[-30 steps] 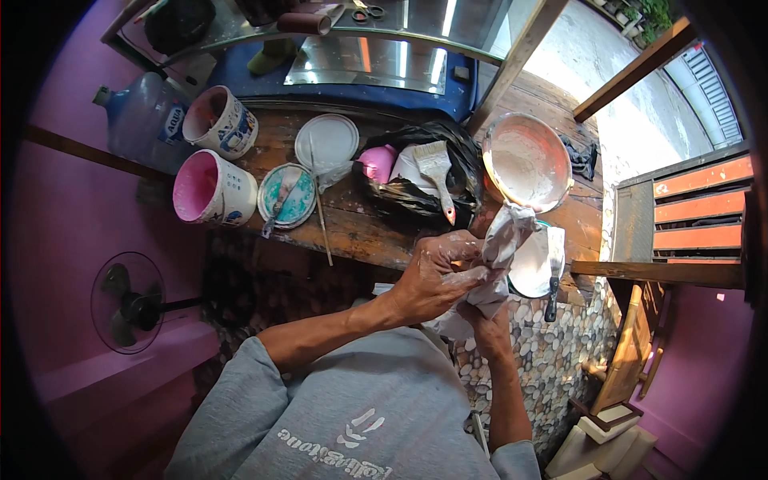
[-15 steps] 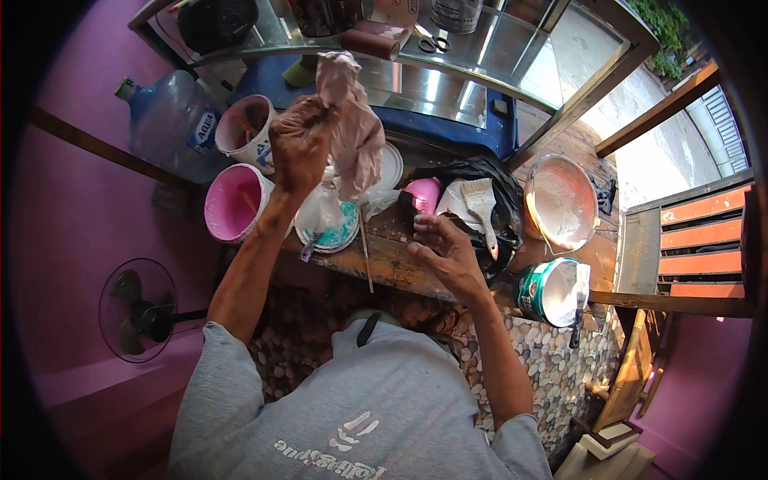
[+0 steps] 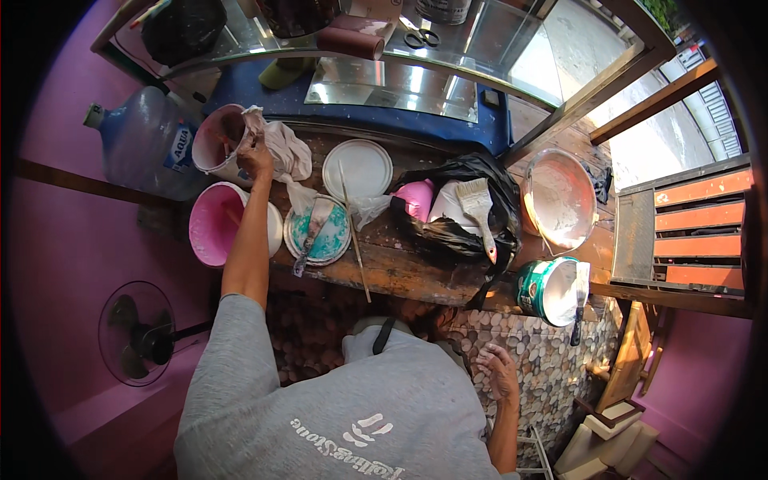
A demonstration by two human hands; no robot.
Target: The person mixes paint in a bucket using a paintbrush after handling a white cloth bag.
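My left hand (image 3: 256,155) is closed on a crumpled pale pink cloth (image 3: 290,150), held at the rim of a white bucket (image 3: 214,164) at the back left. Just in front of that bucket stands a pink-lined bucket (image 3: 206,234). Right of my left forearm is a tub with a turquoise-smeared lid (image 3: 330,243), a worn paintbrush (image 3: 312,232) lying across it. A thin stick (image 3: 355,228) lies beside it, its upper end over a round white lid (image 3: 372,170). My right hand (image 3: 499,371) hangs low beside my body over the pebble-patterned floor, loosely curled with fingers apart, holding nothing visible.
A black plastic bag (image 3: 508,192) holds a pink packet (image 3: 414,197) and a wide brush (image 3: 475,200). To its right stand a whitish-coated bucket (image 3: 562,200) and a green paint can (image 3: 531,286). A glass shelf with scissors (image 3: 419,37) spans the back. At left are a water jug (image 3: 148,148) and fan (image 3: 144,336).
My left hand has carried the cloth left and down to the white bucket. My right hand has drawn back from beside the black bag to low beside my body.
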